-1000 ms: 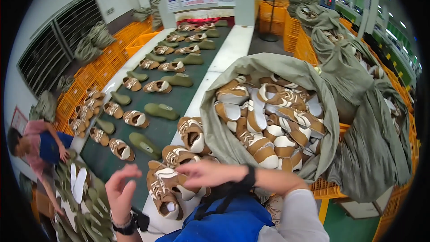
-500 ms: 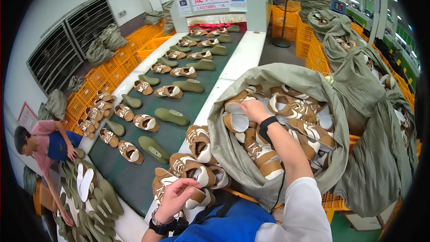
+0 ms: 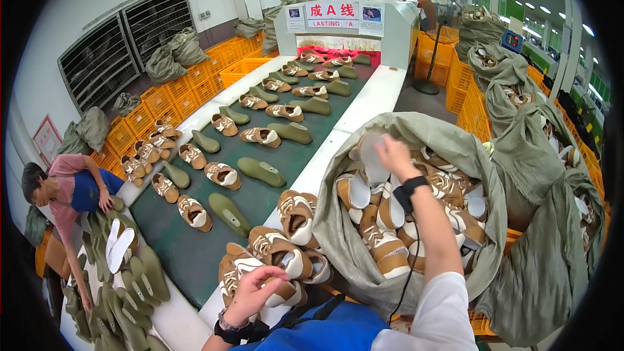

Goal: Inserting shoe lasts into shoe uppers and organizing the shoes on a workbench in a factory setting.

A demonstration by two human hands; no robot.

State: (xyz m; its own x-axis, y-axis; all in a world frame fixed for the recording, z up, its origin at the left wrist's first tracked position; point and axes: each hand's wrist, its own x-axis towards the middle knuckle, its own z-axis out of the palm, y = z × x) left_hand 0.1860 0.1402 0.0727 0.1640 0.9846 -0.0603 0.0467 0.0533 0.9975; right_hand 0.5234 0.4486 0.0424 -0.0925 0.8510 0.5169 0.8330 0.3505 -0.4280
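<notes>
My right hand point(image 3: 393, 156) grips a brown shoe upper point(image 3: 373, 161) at the far side of a grey-green woven sack point(image 3: 328, 221). That upper is tipped so its grey underside faces me. Other brown and white shoe uppers point(image 3: 383, 237) fill the sack below my right wrist. My left hand point(image 3: 255, 294) hovers at a small pile of brown sneaker uppers point(image 3: 272, 247) along the near edge of the belt; its fingers are apart and loosely bent, touching or close to the lowest upper point(image 3: 286, 294).
A dark green conveyor belt point(image 3: 195, 253) carries rows of uppers and olive shoe lasts point(image 3: 231, 214). At the left a co-worker point(image 3: 78, 188) reaches over a heap of lasts point(image 3: 140, 292). Orange crates point(image 3: 156, 105) line the wall; more sacks point(image 3: 520, 130) stand at the right.
My right hand has lifted an upper and tipped it, showing its grey underside. The view has shifted slightly. My left hand remains by the pile.
</notes>
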